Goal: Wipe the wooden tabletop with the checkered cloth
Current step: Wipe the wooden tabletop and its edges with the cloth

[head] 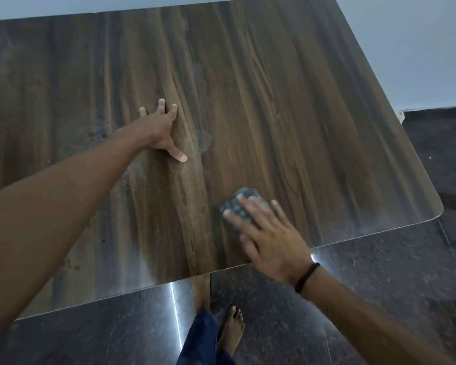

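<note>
Checkered cloth (245,192) — blurred, mostly hidden under the right hand (270,239).

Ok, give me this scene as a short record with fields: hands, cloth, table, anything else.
left hand: flat on the table, fingers spread, holding nothing
right hand: straight fingers pressing on the cloth, slightly blurred
cloth: bunched under the right fingers, toward the table's near right corner
table: dark wood grain, pale smudge beside the left thumb
other: black wristband on the right wrist; bare foot on the dark floor
</note>
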A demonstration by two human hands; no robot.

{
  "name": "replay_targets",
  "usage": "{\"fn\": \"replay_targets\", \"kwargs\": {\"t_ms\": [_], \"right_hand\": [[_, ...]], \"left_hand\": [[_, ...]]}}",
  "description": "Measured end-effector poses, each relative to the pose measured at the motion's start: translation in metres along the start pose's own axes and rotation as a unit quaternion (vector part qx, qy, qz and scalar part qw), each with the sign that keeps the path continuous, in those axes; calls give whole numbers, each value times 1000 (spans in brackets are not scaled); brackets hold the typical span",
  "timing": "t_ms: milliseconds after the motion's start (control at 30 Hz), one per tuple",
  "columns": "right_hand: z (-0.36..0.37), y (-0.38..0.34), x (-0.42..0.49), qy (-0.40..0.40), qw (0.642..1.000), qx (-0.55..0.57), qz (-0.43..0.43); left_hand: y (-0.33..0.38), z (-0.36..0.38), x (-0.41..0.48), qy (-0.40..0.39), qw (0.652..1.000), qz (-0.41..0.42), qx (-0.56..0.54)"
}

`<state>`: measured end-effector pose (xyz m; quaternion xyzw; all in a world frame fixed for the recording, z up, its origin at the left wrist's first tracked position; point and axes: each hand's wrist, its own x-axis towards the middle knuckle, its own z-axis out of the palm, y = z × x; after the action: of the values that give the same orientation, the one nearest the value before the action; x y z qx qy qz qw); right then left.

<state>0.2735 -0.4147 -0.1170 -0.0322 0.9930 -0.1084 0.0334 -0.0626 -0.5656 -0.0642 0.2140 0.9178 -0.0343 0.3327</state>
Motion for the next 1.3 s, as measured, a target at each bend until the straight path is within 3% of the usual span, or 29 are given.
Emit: {"fn": "replay_targets", "kwargs": {"t_ms": [67,100,233,367,400,467,500,533,633,667,767,800,900,933,1033,1067,1200,1233,1300], "right_hand": [[-6,10,3,28,986,27,164],[-4,3,0,32,978,33,202],[6,-12,-24,12,1000,-3,8],[-1,2,-13,56,969,36,239],[4,-17,-16,43,977,28,208],[14,-41,-27,8,999,11,37],[11,-34,-21,0,1000,12,-8],[6,-20,-7,3,1000,13,9],[-1,-13,30,41,976,50,209],[3,-28,30,24,982,42,184],[9,-48,10,-33,997,23,-71],[3,-35,18,-30,997,22,-68],[-8,-18,46,23,985,52,164],[-4,-28,43,16,984,51,169],[9,-57,9,-33,997,22,-58],[4,-45,14,-39,996,25,-76],[-9,-21,71,13,986,52,158],[-3,-33,72,8,989,49,136],[7,-50,54,-4,999,29,-15]], "left_hand": [[-1,1,0,3,1000,-2,3],[-2,2,0,4,1000,-3,4],[-1,2,1,10,1000,2,7],[-3,2,1,5,1000,-2,3],[-3,2,1,6,1000,-2,3],[-3,2,1,11,1000,3,7],[-3,2,2,14,1000,6,8],[-3,3,2,19,1000,7,9],[-4,2,1,14,1000,4,11],[-4,2,2,14,1000,4,11],[-4,2,0,16,1000,7,12],[-4,2,-1,18,1000,8,12],[-3,1,-2,12,1000,12,5],[-3,1,-3,12,1000,13,0],[-7,2,-2,13,1000,15,0],[-7,3,-2,12,1000,17,1],[-9,-7,6,10,1000,26,13],[-15,-11,11,17,1000,22,14],[-33,-21,24,20,1000,1,17]]}}
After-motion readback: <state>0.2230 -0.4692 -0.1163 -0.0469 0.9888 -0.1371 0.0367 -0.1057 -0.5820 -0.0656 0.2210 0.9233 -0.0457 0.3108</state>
